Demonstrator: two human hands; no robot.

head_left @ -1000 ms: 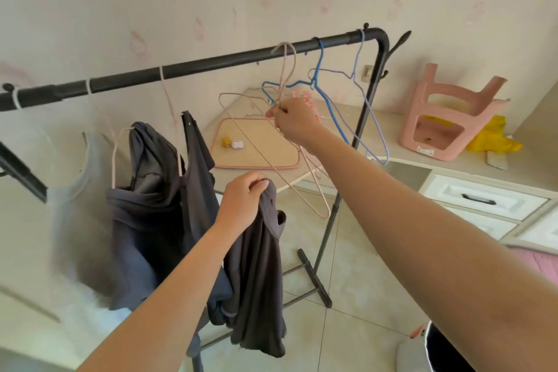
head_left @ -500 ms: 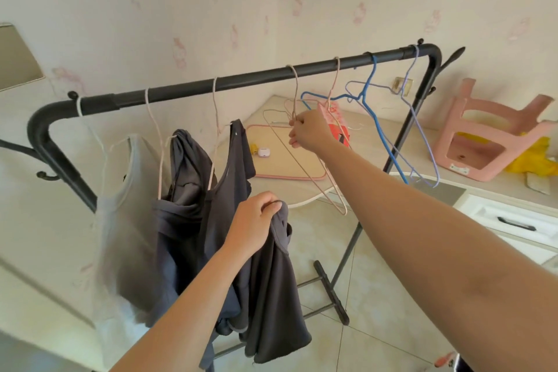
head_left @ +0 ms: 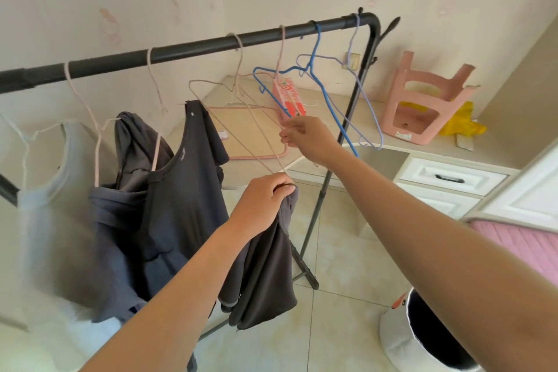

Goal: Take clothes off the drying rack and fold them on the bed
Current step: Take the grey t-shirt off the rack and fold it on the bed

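A black drying rack [head_left: 193, 47] crosses the view. On hangers at its left hang a pale grey vest [head_left: 51, 205], a blue-grey garment [head_left: 120, 220] and a dark sleeveless top [head_left: 181, 196]. My left hand [head_left: 262, 199] is shut on a dark grey garment [head_left: 265, 275], which dangles off the rack, below the bar. My right hand [head_left: 305, 136] pinches the lower wire of an empty pink hanger [head_left: 241, 106] hooked on the bar. Beside it hang an empty blue hanger [head_left: 329, 100] and a lilac hanger [head_left: 367, 106].
Behind the rack runs a desk [head_left: 332, 142] with a pink mat, a small carton and an overturned pink stool [head_left: 422, 93]. White drawers [head_left: 447, 178] sit under it. A pink bed corner [head_left: 519, 238] shows at right, a white bin [head_left: 422, 338] on the tiled floor.
My right hand has slid from near the hanger's neck down to its lower wire. My left hand keeps the dark garment. The view has swung, showing the bed.
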